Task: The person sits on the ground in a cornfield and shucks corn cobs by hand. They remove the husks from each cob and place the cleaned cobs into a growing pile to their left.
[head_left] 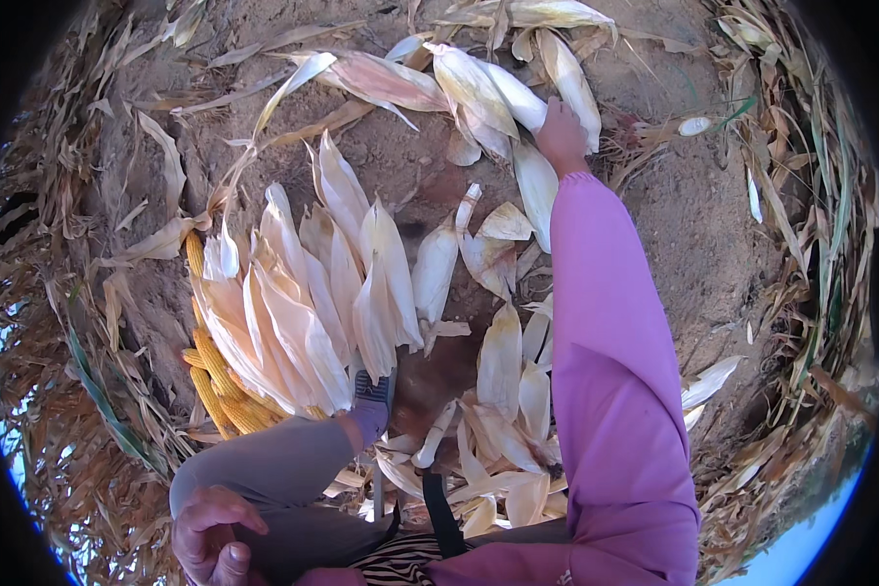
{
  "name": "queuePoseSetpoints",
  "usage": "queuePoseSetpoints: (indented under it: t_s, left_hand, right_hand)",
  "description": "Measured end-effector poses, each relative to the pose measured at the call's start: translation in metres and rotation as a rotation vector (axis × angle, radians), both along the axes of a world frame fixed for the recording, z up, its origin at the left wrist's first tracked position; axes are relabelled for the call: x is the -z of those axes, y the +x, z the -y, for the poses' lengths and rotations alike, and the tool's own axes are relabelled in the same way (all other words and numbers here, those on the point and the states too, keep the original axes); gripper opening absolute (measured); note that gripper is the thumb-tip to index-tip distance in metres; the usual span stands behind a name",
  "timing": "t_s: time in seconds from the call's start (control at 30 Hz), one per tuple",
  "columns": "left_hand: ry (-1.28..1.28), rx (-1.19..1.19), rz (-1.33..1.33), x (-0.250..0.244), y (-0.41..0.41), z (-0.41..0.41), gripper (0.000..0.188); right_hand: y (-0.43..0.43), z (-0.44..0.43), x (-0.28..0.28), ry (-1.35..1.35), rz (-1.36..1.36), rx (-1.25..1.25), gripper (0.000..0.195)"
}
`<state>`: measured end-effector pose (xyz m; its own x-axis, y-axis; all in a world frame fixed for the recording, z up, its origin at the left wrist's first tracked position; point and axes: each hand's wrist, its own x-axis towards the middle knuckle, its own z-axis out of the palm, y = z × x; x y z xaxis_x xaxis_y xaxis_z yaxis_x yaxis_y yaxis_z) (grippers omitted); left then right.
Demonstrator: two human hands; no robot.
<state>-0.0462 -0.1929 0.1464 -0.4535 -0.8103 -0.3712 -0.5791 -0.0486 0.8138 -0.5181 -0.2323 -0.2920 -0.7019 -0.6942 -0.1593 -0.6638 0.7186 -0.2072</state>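
My right hand [560, 137] reaches far forward onto unhusked corn ears on the soil. It touches the lower end of a pale ear [516, 95], and another husked-over ear [573, 88] lies against its right side. My fingertips are hidden, so their grip cannot be seen. A yellowish ear in its husk [472, 91] and a pink-tinged one [388, 80] lie just to the left. My left hand [212, 535] is near my left knee with fingers curled and apart, holding nothing.
Peeled-back husks [300, 293] spread in a large heap at left, beside bare yellow corn cobs [223, 384]. My shoe [373, 388] stands at the heap's edge. Loose husks [505, 432] cover the ground between my legs. Dry stalks [813, 183] line the right side.
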Motion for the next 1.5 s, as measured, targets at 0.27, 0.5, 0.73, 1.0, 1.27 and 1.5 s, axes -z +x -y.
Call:
queuePoseSetpoints:
  t_s: [0.27,0.5,0.73,1.0,1.27,1.5]
  left_hand:
    - [0.099,0.212,-0.037,-0.004,-0.021,0.015,0.031]
    - [0.141,0.247,-0.172,-0.015,-0.017,-0.013,0.035]
    - [0.162,0.472,-0.323,-0.017,-0.011,-0.05,0.03]
    - [0.5,0.357,-0.771,0.007,-0.037,-0.111,0.056]
    - [0.956,0.315,-1.085,0.025,-0.009,-0.162,0.055]
    - [1.067,0.356,-1.091,0.04,0.006,-0.174,0.078]
  right_hand:
    - [0.012,-0.025,0.016,-0.052,0.256,0.062,0.06]
    - [0.091,-0.145,-0.096,-0.766,1.333,0.444,0.057]
    - [0.204,-0.213,-0.271,-1.012,1.552,0.292,0.07]
    - [0.354,-0.27,-0.425,-0.867,0.814,0.109,0.068]
    - [0.402,-0.312,-0.446,-0.978,0.14,0.033,0.04]
    - [0.416,-0.322,-0.453,-1.04,0.386,0.071,0.033]
